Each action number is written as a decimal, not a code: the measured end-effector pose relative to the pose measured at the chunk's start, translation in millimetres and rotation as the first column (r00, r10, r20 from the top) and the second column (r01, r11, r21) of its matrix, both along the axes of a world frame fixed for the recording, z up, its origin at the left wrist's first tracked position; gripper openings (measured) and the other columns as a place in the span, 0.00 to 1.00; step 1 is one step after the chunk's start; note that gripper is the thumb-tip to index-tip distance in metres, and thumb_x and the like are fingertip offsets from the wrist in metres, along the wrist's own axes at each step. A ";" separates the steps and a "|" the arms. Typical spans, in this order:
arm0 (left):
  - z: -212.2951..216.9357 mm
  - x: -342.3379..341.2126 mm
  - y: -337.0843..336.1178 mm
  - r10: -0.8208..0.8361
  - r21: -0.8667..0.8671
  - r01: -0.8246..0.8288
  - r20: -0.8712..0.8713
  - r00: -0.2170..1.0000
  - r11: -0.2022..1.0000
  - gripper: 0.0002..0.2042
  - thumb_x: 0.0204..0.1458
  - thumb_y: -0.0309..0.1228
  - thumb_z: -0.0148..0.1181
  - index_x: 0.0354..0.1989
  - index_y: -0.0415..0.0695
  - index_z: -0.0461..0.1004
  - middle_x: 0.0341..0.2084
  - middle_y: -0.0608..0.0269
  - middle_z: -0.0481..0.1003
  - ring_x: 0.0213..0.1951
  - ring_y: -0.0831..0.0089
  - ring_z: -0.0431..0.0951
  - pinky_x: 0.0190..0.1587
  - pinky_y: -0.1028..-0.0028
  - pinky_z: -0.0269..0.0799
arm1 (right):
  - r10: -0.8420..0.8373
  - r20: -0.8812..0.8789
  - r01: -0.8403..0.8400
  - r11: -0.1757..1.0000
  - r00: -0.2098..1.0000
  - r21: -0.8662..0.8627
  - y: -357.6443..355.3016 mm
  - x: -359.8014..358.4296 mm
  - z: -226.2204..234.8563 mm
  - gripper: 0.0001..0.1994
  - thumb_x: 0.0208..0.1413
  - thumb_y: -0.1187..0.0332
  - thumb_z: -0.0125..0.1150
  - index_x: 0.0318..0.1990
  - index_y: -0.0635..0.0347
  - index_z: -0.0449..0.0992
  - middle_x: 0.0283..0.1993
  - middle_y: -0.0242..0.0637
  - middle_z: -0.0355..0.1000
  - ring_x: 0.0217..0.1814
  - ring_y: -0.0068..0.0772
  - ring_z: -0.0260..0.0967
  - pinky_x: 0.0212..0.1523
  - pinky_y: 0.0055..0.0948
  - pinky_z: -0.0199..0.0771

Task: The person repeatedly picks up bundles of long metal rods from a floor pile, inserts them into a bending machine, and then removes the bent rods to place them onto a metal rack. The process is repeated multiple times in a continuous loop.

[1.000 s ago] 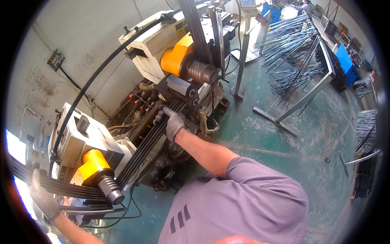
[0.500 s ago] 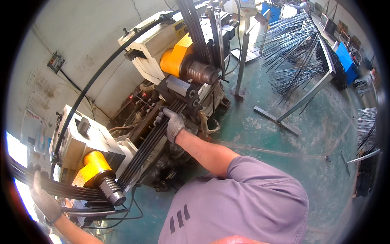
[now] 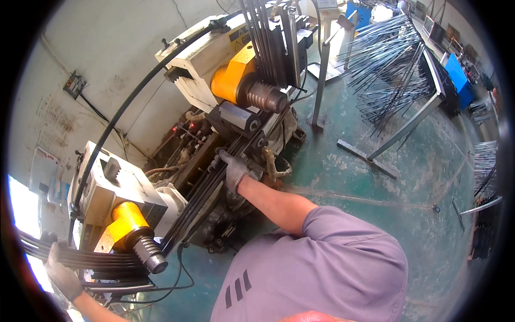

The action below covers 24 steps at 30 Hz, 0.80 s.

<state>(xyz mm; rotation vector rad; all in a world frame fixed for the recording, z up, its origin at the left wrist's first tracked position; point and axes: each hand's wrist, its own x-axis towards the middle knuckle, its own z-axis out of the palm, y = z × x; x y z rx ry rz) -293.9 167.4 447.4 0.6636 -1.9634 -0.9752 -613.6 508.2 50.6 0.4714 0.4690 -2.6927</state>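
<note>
Several dark metal rods [image 3: 196,206] run side by side along a machine with two bending heads, and both their ends are bent. My right hand [image 3: 235,170], in a grey knit glove, is closed around their straight middle part, near the far head. My left hand [image 3: 63,275], gloved too, grips the bent ends [image 3: 99,258] at the lower left, with its fingertips partly hidden behind them. At the far head, the other bent ends [image 3: 266,51] stand up beside a ribbed steel roller [image 3: 265,97]. The near ribbed roller [image 3: 149,253] sits beside the left-hand bends.
Each head carries a yellow block, the near one [image 3: 129,220] and the far one [image 3: 233,78]. A black hose [image 3: 115,115] arches over the machine. Metal rods [image 3: 383,48] lie piled on a rack [image 3: 402,129] at the right, above a green floor [image 3: 343,182].
Both hands have shifted slightly to the right and toward me, and the rods have moved with them. The upright bent ends at the far head have moved right and fanned apart.
</note>
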 end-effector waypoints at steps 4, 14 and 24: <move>-6.5 11.3 -12.1 -0.022 0.010 0.021 0.056 0.998 1.000 0.24 0.72 0.30 0.54 0.73 0.36 0.71 0.60 0.53 0.79 0.59 0.62 0.79 0.66 0.63 0.73 | 0.004 -0.014 -0.004 1.000 1.000 0.002 1.6 1.0 -5.5 0.06 0.76 0.65 0.61 0.51 0.57 0.78 0.33 0.32 0.73 0.33 0.35 0.77 0.41 0.44 0.88; -6.9 23.3 -40.5 -0.119 0.167 0.115 0.011 0.993 0.979 0.27 0.69 0.31 0.59 0.75 0.35 0.69 0.62 0.50 0.77 0.62 0.61 0.77 0.68 0.62 0.72 | 0.011 -0.055 -0.008 0.999 0.998 0.048 5.9 0.9 -7.6 0.05 0.75 0.68 0.61 0.52 0.58 0.77 0.33 0.34 0.75 0.34 0.38 0.78 0.42 0.44 0.86; -3.5 13.6 0.4 0.048 0.037 -0.053 0.113 0.992 0.998 0.27 0.70 0.33 0.60 0.75 0.38 0.70 0.65 0.52 0.76 0.63 0.60 0.77 0.66 0.62 0.74 | 0.089 -0.055 -0.087 0.995 0.995 0.041 16.2 -1.7 -6.1 0.03 0.74 0.69 0.62 0.49 0.56 0.79 0.36 0.34 0.77 0.37 0.36 0.79 0.44 0.42 0.85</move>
